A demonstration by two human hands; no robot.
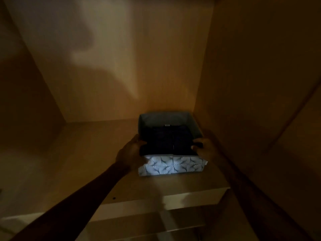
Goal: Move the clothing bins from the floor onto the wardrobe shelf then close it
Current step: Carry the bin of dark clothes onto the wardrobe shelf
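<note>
A bin [171, 166] is set on the wardrobe shelf [86, 162], gripped by the left hand [129, 153] and right hand [207, 149]. Closing is not yet done.

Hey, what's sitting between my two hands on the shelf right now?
The patterned bin, holding dark folded clothing, lies between the left hand and right hand, each gripping a side. The head view shows it.

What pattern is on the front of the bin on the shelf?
Pale fan-shaped leaves with dark veins on the rectangular fabric bin, head view.
</note>
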